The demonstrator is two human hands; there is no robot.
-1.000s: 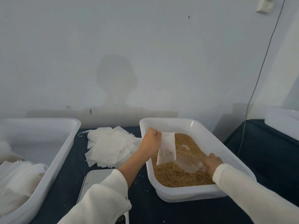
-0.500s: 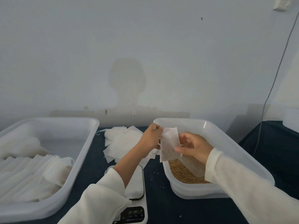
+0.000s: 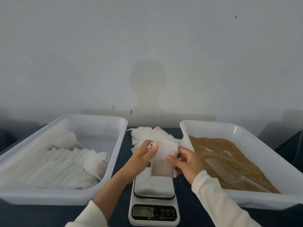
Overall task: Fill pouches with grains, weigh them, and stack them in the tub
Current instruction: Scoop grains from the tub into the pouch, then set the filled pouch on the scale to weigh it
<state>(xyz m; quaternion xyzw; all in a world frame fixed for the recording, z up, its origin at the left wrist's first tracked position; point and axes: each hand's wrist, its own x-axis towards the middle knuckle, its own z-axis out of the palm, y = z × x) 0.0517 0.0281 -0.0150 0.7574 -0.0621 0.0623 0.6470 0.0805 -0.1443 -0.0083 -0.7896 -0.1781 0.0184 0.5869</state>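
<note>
A white pouch (image 3: 162, 163) with grains showing through its lower half hangs above the kitchen scale (image 3: 153, 202). My left hand (image 3: 144, 156) pinches its top left corner and the drawstring. My right hand (image 3: 186, 161) pinches its right edge. The right tub (image 3: 268, 154) holds brown grains (image 3: 218, 149) with a clear scoop (image 3: 223, 171) lying in them. In the left tub (image 3: 113, 161) lie several filled pouches (image 3: 65, 166) in rows.
A loose pile of empty white pouches (image 3: 147, 133) lies on the dark tabletop (image 3: 185, 215) between the two tubs, behind my hands. A pale wall stands close behind the tubs.
My right hand left the scoop in the grains and took hold of the pouch. Both hands carried the pouch left from over the grain tub to above the scale.
</note>
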